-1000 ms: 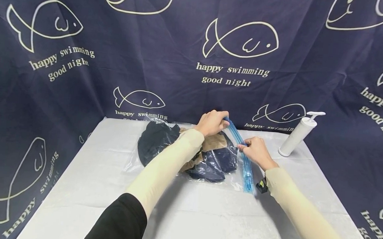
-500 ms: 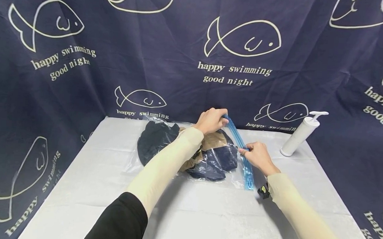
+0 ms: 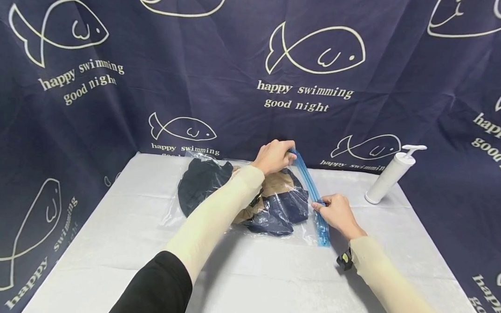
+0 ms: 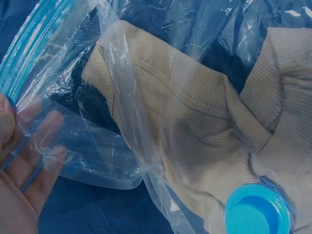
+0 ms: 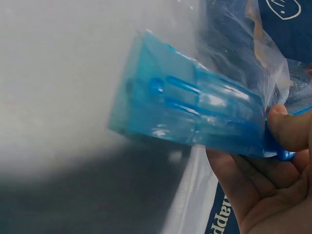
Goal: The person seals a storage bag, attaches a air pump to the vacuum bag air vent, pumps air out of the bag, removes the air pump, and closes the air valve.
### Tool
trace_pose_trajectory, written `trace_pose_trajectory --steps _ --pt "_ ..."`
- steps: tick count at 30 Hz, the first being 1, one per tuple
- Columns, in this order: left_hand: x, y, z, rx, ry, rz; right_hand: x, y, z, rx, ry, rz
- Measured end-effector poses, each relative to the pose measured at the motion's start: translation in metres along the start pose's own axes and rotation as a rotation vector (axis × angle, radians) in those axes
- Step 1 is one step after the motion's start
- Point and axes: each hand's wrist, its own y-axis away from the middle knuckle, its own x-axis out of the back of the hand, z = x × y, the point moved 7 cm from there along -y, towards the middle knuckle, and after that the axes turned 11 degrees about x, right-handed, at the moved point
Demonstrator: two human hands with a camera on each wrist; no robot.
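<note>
White table [image 3: 265, 288] spans the lower half of the head view. Clear bag [image 3: 307, 230] on it mid-frame, zip edge right of centre. Clothes [image 3: 279, 211] inside, dark and tan, left of the zip; worth checking no fabric or loose film gets into the track. Blue strip [image 3: 306, 174] runs diagonally down that edge; looks fairly straight, slack would likely pucker it. Pump [image 3: 389, 180] at right, well apart, not in the way. Left hand [image 3: 274, 156] clamps the strip's upper end, thumb against fingers: good anchor, tension should go away from the other hand. Right hand [image 3: 339, 214], right of centre, pinches the slider. Blue cap [image 4: 257, 214] on the bag, lower right of left wrist view, well off the track. Slider [image 5: 271, 145] best run square to the strip, even squeeze; can't tell which stretch is sealed.
</note>
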Motion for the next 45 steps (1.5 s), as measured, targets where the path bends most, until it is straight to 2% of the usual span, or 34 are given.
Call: trace_pose_trajectory --steps 14,20,28,33,45 --pt "0.002 0.001 -0.003 -0.011 0.011 0.011 -0.008 0.021 0.01 -0.066 0.001 -0.042" --pt "0.001 0.0 -0.005 -0.008 0.023 0.028 -0.011 0.031 0.009 -0.131 -0.004 -0.105" --pt "0.004 0.0 -0.008 -0.001 0.039 0.044 -0.011 0.043 -0.001 -0.152 0.033 -0.118" --pt "0.005 0.0 -0.009 0.014 0.04 0.054 -0.011 0.049 -0.004 -0.189 0.019 -0.133" --pt "0.008 -0.002 -0.017 0.065 0.065 0.101 -0.011 0.059 -0.01 -0.209 -0.045 -0.144"
